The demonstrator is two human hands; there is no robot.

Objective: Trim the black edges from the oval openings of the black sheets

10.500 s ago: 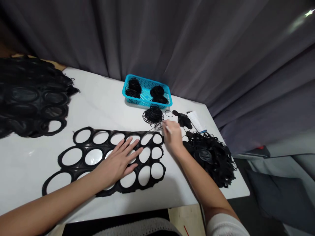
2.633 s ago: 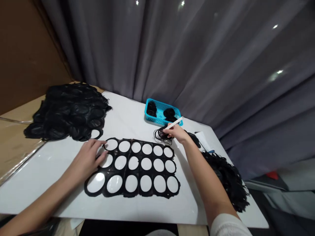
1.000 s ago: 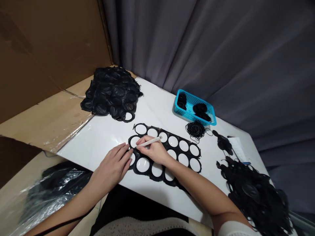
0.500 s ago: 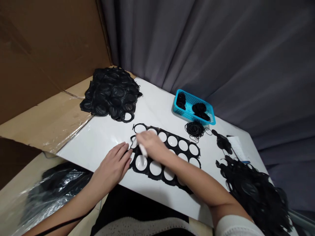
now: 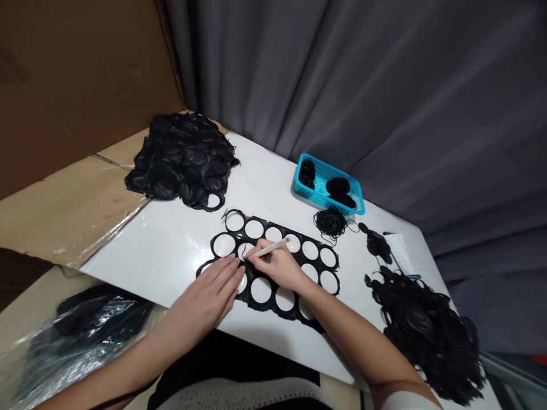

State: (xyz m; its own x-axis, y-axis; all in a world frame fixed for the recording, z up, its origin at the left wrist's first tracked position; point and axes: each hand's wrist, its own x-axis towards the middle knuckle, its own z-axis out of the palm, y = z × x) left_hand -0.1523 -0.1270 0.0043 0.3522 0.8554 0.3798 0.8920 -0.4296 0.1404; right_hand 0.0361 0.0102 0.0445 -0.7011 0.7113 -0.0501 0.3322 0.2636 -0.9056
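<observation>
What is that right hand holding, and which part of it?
A slim white pen-like stick, pinched in the fingers of the right hand, nearer the end that points down at the table.

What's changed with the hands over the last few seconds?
The right hand has moved from the black coil across to the black sheet, still holding the white stick, its tip at a ring. The left hand remains resting on the sheet. The blue basket, the left black pile and the right black pile stayed put.

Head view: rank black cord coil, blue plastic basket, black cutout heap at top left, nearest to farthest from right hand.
From the right hand:
1. Black cord coil, ahead and to the right
2. Blue plastic basket, just beyond the coil
3. Black cutout heap, far left
</observation>
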